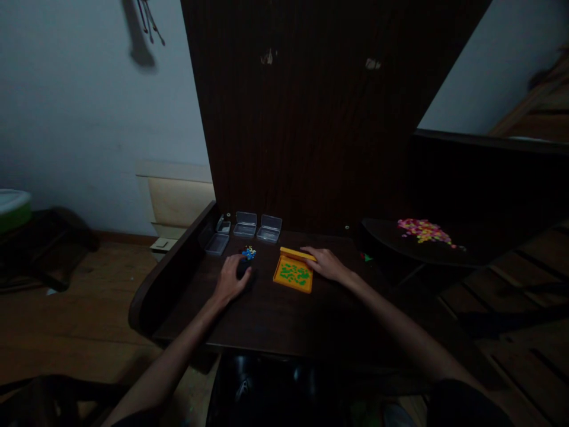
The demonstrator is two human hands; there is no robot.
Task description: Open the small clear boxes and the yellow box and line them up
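Note:
My left hand [231, 279] rests on the dark desk with thumb and fingers apart. A dark patch lies between them; whether it is shadow or an object, I cannot tell. Just beyond its fingertips is a small pile of blue, yellow and whitish pieces [249, 254]. An orange-yellow hinged case [292, 287] lies in front of me, its lid [297, 254] tilted up along the far side. Many small green pieces [296, 274] are scattered inside. My right hand [328, 264] holds the lid near its right end, with the fingers curled over it.
Clear plastic boxes [269, 230] with raised lids stand at the desk's back left. A pink and yellow heap of small pieces [427, 231] lies on the side shelf at right. Red and green bits [367, 257] sit near that shelf. A raised side panel [173, 267] borders the desk's left.

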